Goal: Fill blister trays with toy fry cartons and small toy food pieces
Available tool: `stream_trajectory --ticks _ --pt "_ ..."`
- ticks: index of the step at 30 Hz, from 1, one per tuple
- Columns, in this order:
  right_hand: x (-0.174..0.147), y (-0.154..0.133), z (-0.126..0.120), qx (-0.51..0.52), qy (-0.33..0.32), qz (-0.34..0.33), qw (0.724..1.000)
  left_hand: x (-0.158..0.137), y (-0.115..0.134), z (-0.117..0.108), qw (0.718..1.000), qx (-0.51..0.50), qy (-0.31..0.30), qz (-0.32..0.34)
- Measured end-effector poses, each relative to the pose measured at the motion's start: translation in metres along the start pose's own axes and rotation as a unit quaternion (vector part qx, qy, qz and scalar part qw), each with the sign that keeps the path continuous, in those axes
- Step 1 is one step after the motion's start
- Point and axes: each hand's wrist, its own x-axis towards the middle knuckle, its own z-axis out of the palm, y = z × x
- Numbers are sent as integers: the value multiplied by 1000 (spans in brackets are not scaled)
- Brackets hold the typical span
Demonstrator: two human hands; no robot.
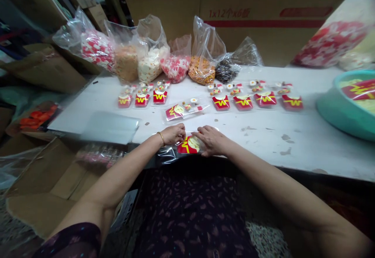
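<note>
A clear plastic packet with a red fries carton (184, 147) printed with a yellow W lies at the table's front edge before me; pale fries-like pieces show at its right. My left hand (173, 134), with a gold bangle at the wrist, is closed in a pinch at the packet's upper left side. My right hand (213, 140) grips the packet's right side, its fingers bent over the film and its thumb low. Just beyond my hands lies a filled packet (175, 111) with a red carton and small charms, tilted on the table.
Rows of filled packets (221, 103) stretch across the white table (258, 140). Behind them stand several clear bags of small pieces (175, 67). A stack of clear sleeves (109, 128) lies left, a turquoise basin (336, 113) right. An open cardboard box (35, 172) is below left.
</note>
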Motion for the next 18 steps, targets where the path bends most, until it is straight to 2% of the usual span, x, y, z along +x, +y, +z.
stream_trajectory --ticks 3,10,14,18 --pt "2 0 -3 13 6 6 1000 1 2 -3 1000 -6 -8 0" --pt "12 -4 1 64 13 4 998 8 11 13 999 -43 22 23" --pt "13 1 1 126 66 13 990 4 2 7 998 -57 24 35" --pt "20 -6 2 108 78 52 990 2 -1 4 997 -55 26 38"
